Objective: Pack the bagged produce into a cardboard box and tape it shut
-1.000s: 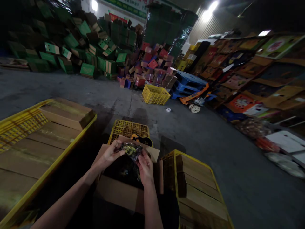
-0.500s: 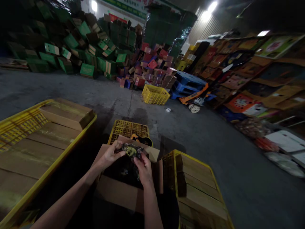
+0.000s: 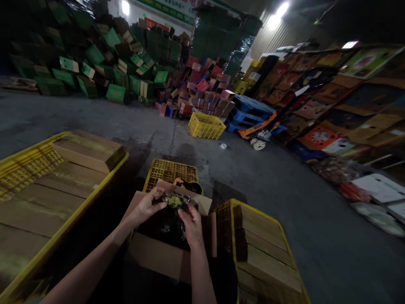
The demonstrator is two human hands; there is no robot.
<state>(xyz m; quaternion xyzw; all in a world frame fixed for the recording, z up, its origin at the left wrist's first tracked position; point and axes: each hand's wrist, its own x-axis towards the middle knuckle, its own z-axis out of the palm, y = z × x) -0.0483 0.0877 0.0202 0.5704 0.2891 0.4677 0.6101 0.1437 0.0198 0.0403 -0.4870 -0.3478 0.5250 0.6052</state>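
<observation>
Between my two hands is a small clear plastic packet (image 3: 174,200) with something yellow-green and dark inside; its exact kind cannot be made out. My left hand (image 3: 151,204) pinches the packet's left end between thumb and fingers. At the right end, my right hand (image 3: 190,218) grips it with thumb and fingers. Both hands are above an open cardboard box (image 3: 160,253) with its flaps spread. Inside the box it is dark, with shiny plastic glinting below my hands.
A yellow crate (image 3: 122,162) of closed cartons stands at left, another yellow crate (image 3: 232,228) of cartons at right. Behind the box, a black-and-orange tape dispenser (image 3: 188,185) rests by an upturned yellow crate (image 3: 171,169). Farther off are a yellow basket (image 3: 207,126) and a pallet jack (image 3: 257,131).
The packet has tipped slightly between my fingers, so its yellow-green face looks narrower. Both hands stay in nearly the same place.
</observation>
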